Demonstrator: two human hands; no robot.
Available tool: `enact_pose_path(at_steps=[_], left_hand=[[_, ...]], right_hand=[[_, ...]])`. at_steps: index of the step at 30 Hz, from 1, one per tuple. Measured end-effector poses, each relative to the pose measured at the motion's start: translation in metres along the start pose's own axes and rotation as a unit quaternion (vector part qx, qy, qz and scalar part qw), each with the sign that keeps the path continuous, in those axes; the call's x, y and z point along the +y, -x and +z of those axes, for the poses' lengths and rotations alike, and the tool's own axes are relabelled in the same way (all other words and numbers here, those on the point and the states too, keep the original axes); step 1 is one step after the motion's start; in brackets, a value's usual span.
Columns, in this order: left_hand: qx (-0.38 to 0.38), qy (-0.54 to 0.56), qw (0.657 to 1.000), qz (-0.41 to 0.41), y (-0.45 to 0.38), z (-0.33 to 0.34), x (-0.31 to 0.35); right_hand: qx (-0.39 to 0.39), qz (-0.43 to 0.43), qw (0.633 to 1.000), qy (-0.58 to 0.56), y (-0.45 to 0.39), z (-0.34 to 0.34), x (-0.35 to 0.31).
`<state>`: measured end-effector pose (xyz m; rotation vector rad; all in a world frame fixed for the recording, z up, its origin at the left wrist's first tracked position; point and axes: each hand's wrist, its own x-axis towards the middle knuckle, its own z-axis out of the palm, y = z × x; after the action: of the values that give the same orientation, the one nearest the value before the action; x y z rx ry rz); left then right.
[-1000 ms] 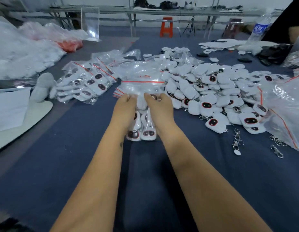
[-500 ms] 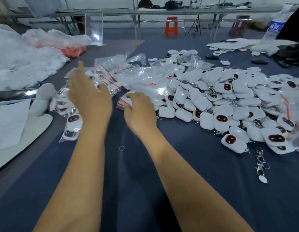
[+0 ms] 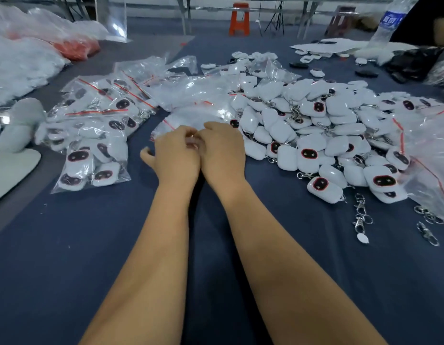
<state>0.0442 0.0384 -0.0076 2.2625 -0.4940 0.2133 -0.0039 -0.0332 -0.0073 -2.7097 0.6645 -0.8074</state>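
The empty zip bag (image 3: pixel 191 122) in hand is the top one of a loose stack of clear, red-striped bags lying on the blue cloth (image 3: pixel 216 257), just beyond the knuckles and between the filled bags (image 3: pixel 91 135) on the left and the pile of white keychain toys (image 3: pixel 315 135) on the right. The step looks to be peeling one bag off the stack and opening its mouth. To do it well, the fingertips should take only the top film at its near edge and rub the two lips apart, since the thin plastic clings and a second bag could easily lift with it. The stack should lie flat while the one bag slides toward the person. The left hand (image 3: pixel 177 153) and the right hand (image 3: pixel 223 150) meet side by side, backs up, touching at the knuckles. The fingers of both curl inward and appear to pinch the bag's edge between them, though the fingertips themselves are hidden behind the hands. Both forearms reach straight forward, nearly parallel, wrists low over the cloth.
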Motion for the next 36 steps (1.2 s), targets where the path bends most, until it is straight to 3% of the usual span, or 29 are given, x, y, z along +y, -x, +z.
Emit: enact_pose_path(at_steps=[3, 6, 9, 12, 14, 16, 18, 20, 22, 24, 26, 28, 36], left_hand=[[0.008, -0.064, 0.995, 0.072, 0.001, -0.003, -0.002], [0.025, 0.032, 0.992, 0.116, 0.007, -0.004, 0.004], [0.039, 0.079, 0.991, 0.103, 0.018, -0.001, 0.016], [0.0, 0.124, 0.991, 0.045, 0.038, 0.011, 0.041], [-0.04, 0.211, 0.977, -0.005, 0.054, 0.021, 0.059], [-0.06, 0.295, 0.952, -0.05, 0.066, 0.027, 0.07], [-0.067, 0.312, 0.947, -0.042, 0.07, 0.028, 0.07], [-0.083, 0.316, 0.945, -0.03, 0.07, 0.029, 0.066], [-0.104, 0.316, 0.943, -0.017, 0.067, 0.029, 0.062], [-0.106, 0.285, 0.952, 0.028, 0.067, 0.029, 0.06], [-0.072, 0.245, 0.964, 0.072, 0.066, 0.028, 0.06], [-0.039, 0.225, 0.971, 0.076, 0.065, 0.028, 0.059], [-0.081, 0.292, 0.953, 0.017, 0.063, 0.024, 0.061]], right_hand=[[0.033, 0.037, 0.994, -0.097, 0.016, -0.012, 0.005], [0.085, 0.084, 0.972, -0.203, 0.031, -0.025, 0.012], [0.102, 0.123, 0.956, -0.246, 0.043, -0.038, 0.023], [0.072, 0.178, 0.927, -0.323, 0.049, -0.046, 0.032], [0.063, 0.225, 0.887, -0.399, 0.05, -0.05, 0.037], [0.074, 0.274, 0.821, -0.495, 0.05, -0.054, 0.043], [0.083, 0.297, 0.755, -0.58, 0.051, -0.058, 0.051], [0.076, 0.297, 0.722, -0.621, 0.053, -0.059, 0.057], [0.068, 0.294, 0.73, -0.613, 0.053, -0.056, 0.058], [0.062, 0.275, 0.78, -0.559, 0.052, -0.053, 0.057], [0.053, 0.253, 0.803, -0.537, 0.051, -0.051, 0.056], [0.045, 0.25, 0.799, -0.545, 0.051, -0.05, 0.056], [0.038, 0.265, 0.771, -0.578, 0.051, -0.052, 0.059]])
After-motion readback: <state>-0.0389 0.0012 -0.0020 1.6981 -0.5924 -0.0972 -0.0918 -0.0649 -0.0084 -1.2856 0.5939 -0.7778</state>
